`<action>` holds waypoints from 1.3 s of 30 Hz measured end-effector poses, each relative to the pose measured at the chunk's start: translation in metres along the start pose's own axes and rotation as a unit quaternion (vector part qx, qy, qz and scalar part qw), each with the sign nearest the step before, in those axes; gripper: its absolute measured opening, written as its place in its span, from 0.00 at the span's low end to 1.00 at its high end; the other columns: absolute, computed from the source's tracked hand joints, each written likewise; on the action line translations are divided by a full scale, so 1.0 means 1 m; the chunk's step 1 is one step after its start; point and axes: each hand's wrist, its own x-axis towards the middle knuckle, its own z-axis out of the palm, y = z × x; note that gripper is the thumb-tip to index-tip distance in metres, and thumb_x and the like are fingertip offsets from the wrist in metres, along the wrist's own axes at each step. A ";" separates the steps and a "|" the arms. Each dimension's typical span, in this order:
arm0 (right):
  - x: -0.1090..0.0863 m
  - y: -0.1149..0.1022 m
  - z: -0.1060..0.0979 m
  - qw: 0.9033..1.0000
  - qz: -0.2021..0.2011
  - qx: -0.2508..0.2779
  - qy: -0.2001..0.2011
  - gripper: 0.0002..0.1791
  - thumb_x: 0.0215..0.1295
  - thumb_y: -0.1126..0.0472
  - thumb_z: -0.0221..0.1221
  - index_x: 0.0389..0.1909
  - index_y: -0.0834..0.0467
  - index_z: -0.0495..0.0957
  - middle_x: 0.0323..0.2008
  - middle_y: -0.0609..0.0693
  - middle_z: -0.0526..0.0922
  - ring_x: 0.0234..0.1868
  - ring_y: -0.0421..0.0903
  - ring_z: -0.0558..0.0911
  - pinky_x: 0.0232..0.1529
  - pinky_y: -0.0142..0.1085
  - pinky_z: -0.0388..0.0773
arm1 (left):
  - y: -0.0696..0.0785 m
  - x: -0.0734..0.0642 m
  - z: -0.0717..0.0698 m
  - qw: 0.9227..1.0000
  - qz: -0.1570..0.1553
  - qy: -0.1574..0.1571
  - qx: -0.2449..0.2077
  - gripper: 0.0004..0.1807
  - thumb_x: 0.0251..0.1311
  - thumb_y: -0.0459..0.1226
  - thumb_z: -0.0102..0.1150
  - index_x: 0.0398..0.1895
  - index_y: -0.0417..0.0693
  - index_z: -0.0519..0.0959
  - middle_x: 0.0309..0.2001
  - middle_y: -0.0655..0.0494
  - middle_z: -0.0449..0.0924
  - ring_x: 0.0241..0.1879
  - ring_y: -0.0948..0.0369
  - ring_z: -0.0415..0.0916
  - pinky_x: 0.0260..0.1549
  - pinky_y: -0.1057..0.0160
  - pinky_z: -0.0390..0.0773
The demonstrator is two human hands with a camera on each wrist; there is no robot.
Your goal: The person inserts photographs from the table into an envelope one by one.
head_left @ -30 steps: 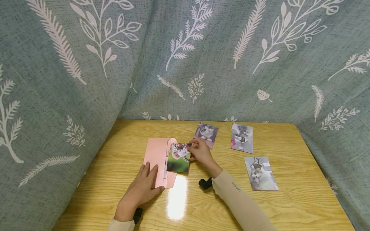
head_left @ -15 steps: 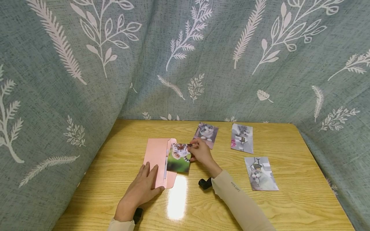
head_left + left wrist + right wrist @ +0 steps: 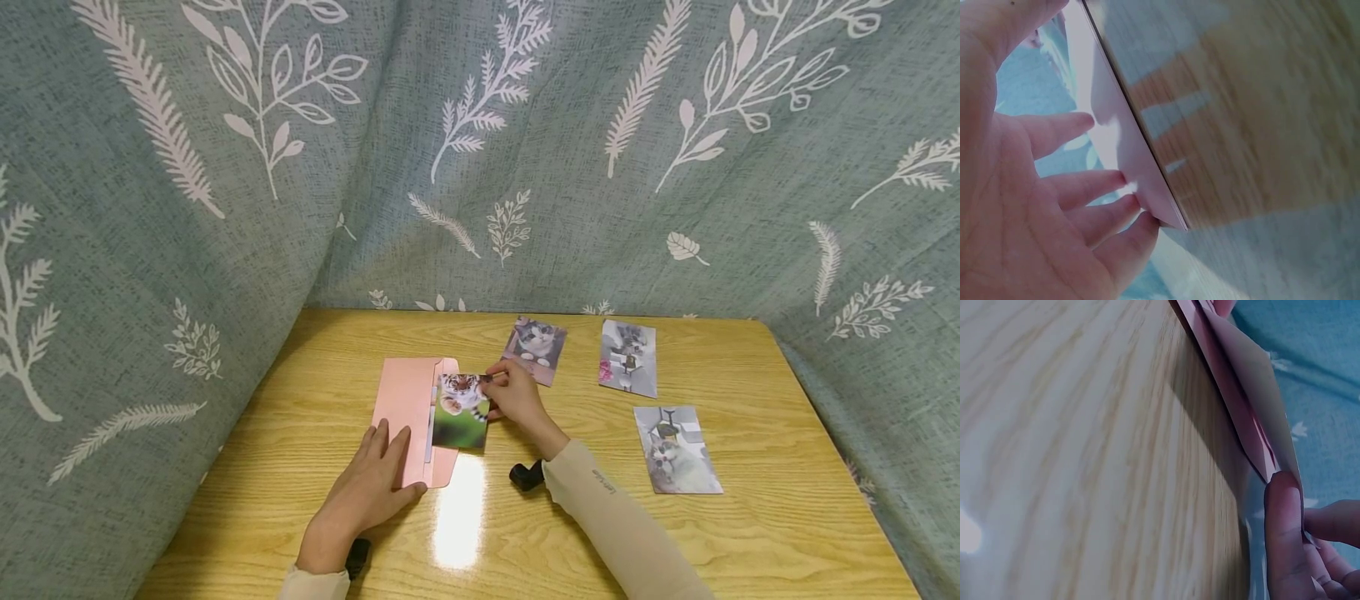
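A pink envelope [image 3: 402, 392] lies on the table with its flap unfolded to the right. My left hand [image 3: 367, 483] rests on its lower left part, fingers spread; the left wrist view shows those fingers [image 3: 1100, 181] straight along the envelope's edge. At the opening, the edge of a pale card [image 3: 430, 433] shows. Over the flap is a tiger photo [image 3: 460, 417], its left edge at the envelope's mouth. My right hand [image 3: 519, 398] pinches the photo's upper right edge between thumb and fingers. In the right wrist view the photo [image 3: 1260, 369] tilts up from the pink flap [image 3: 1222, 375].
A cat photo [image 3: 536, 340] lies just beyond my right hand. Farther right are a second cat photo [image 3: 628, 358] and a third [image 3: 677, 454]. A patterned curtain [image 3: 480, 167] rises behind the wooden table [image 3: 555, 542].
My right hand has shifted slightly left, bringing the tiger photo a little closer to the envelope's mouth. The left hand stays in place on the envelope.
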 end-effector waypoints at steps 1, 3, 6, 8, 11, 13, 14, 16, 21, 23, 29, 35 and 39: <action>0.001 0.000 0.001 1.000 0.000 0.000 0.000 0.16 0.68 0.69 0.61 0.55 0.66 0.73 0.36 0.59 0.81 0.21 0.47 0.80 0.23 0.42 0.84 | 0.000 0.000 -0.001 1.000 -0.001 0.000 0.000 0.49 0.62 0.54 0.66 0.78 0.42 0.56 0.76 0.29 0.42 0.75 0.35 0.39 0.65 0.33 0.55; 0.002 -0.001 0.004 1.000 0.002 0.003 -0.002 0.15 0.68 0.69 0.61 0.54 0.66 0.73 0.36 0.59 0.81 0.21 0.47 0.80 0.23 0.42 0.84 | 0.001 0.000 -0.001 1.000 -0.002 0.001 0.000 0.48 0.62 0.54 0.66 0.78 0.42 0.57 0.76 0.28 0.43 0.75 0.34 0.40 0.65 0.33 0.56; 0.003 -0.002 0.009 1.000 0.000 0.002 -0.003 0.15 0.68 0.70 0.60 0.53 0.65 0.73 0.35 0.58 0.81 0.20 0.47 0.79 0.22 0.42 0.84 | 0.001 0.000 -0.002 1.000 -0.004 0.000 0.001 0.48 0.62 0.54 0.66 0.78 0.41 0.57 0.76 0.28 0.43 0.75 0.34 0.40 0.65 0.33 0.56; 0.003 -0.003 0.012 1.000 -0.001 0.000 -0.004 0.14 0.68 0.70 0.59 0.53 0.65 0.74 0.34 0.57 0.81 0.20 0.46 0.80 0.22 0.42 0.84 | 0.001 0.000 -0.002 1.000 -0.005 -0.001 0.003 0.48 0.61 0.54 0.66 0.78 0.42 0.57 0.76 0.28 0.43 0.75 0.34 0.40 0.65 0.33 0.56; 0.003 -0.003 0.016 1.000 -0.002 0.000 -0.006 0.15 0.68 0.71 0.59 0.53 0.66 0.74 0.33 0.57 0.81 0.19 0.46 0.79 0.21 0.42 0.83 | 0.001 0.000 -0.003 1.000 -0.006 -0.002 0.003 0.48 0.61 0.54 0.66 0.78 0.42 0.57 0.76 0.28 0.43 0.75 0.35 0.40 0.65 0.33 0.56; 0.004 -0.004 0.019 1.000 -0.002 -0.004 -0.006 0.15 0.68 0.71 0.60 0.53 0.66 0.74 0.33 0.57 0.81 0.19 0.45 0.79 0.21 0.42 0.83 | 0.001 0.000 -0.002 1.000 -0.006 -0.002 0.002 0.48 0.61 0.54 0.66 0.78 0.42 0.58 0.76 0.29 0.43 0.75 0.34 0.40 0.65 0.33 0.57; 0.004 -0.005 0.020 1.000 -0.002 -0.006 -0.006 0.15 0.68 0.71 0.60 0.53 0.66 0.74 0.33 0.57 0.80 0.18 0.45 0.78 0.21 0.42 0.83 | 0.001 0.000 -0.002 1.000 -0.005 -0.001 0.001 0.48 0.61 0.54 0.66 0.78 0.42 0.58 0.76 0.29 0.43 0.75 0.35 0.40 0.65 0.33 0.57; 0.005 -0.005 0.022 1.000 -0.003 -0.011 -0.007 0.14 0.68 0.70 0.60 0.53 0.66 0.74 0.33 0.57 0.80 0.17 0.45 0.78 0.20 0.41 0.83 | 0.000 0.001 -0.001 1.000 -0.004 0.000 0.001 0.48 0.61 0.55 0.66 0.78 0.42 0.57 0.76 0.29 0.43 0.75 0.35 0.40 0.64 0.33 0.57; 0.007 -0.006 0.029 1.000 -0.003 -0.020 -0.010 0.14 0.67 0.71 0.61 0.52 0.65 0.75 0.33 0.56 0.79 0.16 0.45 0.78 0.20 0.40 0.83 | -0.001 0.002 0.000 1.000 -0.005 0.000 0.002 0.48 0.61 0.54 0.66 0.78 0.43 0.58 0.76 0.30 0.42 0.75 0.35 0.39 0.65 0.33 0.56; 0.007 -0.007 0.032 1.000 -0.001 -0.023 -0.009 0.14 0.67 0.70 0.62 0.52 0.64 0.75 0.33 0.56 0.79 0.17 0.45 0.78 0.20 0.40 0.83 | -0.001 0.001 0.000 1.000 -0.007 -0.001 0.002 0.48 0.61 0.55 0.66 0.78 0.43 0.58 0.76 0.30 0.42 0.75 0.35 0.39 0.65 0.33 0.56; 0.009 -0.007 0.038 1.000 0.002 -0.026 -0.003 0.13 0.66 0.70 0.62 0.50 0.63 0.76 0.33 0.55 0.79 0.15 0.45 0.78 0.19 0.40 0.82 | 0.000 0.002 0.000 1.000 -0.006 -0.006 0.002 0.48 0.62 0.55 0.65 0.78 0.44 0.58 0.76 0.30 0.42 0.75 0.36 0.39 0.65 0.34 0.56; 0.011 -0.006 0.045 0.999 -0.006 -0.033 -0.008 0.12 0.66 0.70 0.63 0.49 0.63 0.76 0.33 0.54 0.80 0.15 0.44 0.79 0.18 0.40 0.82 | 0.001 0.000 0.000 1.000 -0.008 -0.005 0.001 0.47 0.61 0.55 0.66 0.77 0.43 0.59 0.76 0.29 0.44 0.75 0.35 0.40 0.64 0.33 0.58; 0.011 -0.007 0.048 0.999 -0.013 -0.039 -0.009 0.12 0.66 0.70 0.63 0.49 0.63 0.76 0.33 0.53 0.79 0.16 0.44 0.78 0.18 0.40 0.82 | 0.002 0.000 0.000 1.000 -0.009 -0.004 0.003 0.47 0.61 0.56 0.66 0.77 0.44 0.59 0.76 0.30 0.44 0.75 0.35 0.40 0.64 0.33 0.59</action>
